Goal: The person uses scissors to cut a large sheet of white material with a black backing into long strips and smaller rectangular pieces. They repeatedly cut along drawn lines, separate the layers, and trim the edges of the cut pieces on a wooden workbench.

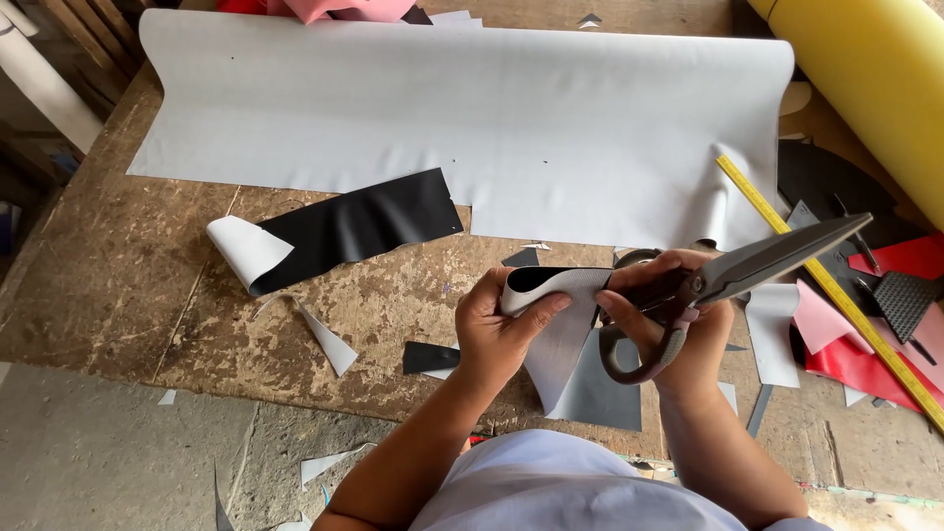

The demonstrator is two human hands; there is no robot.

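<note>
2 hands meet over the near edge of the surface [128, 285] in the single head view. The left hand [497, 329] is closed in a pinch on a strip of sheet material [560, 334], thumb on top and fingers beneath, holding its folded upper end just in front of the body; the rest of the strip hangs down between the 2 hands, grey-white on one face and black on the other. The right hand [678, 329] is wrapped through the loops of a large pair of scissors [747, 267], whose blades point away to the right of that hand and look closed or nearly so; its fingertips also touch the strip's end.

The strip seems thin, light and limp: it curls and droops under its own weight, so it probably needs holding close to wherever the blades bite, and kept taut. The coated face may be a little slick.

Beyond both hands lies a wide grey sheet [472, 108], with a curled black-and-white offcut [344, 228] ahead of the left hand. To the right of the right hand run a yellow ruler [826, 285], red scraps [910, 258] and a yellow roll [875, 69]. Small cuttings lie scattered around.
</note>
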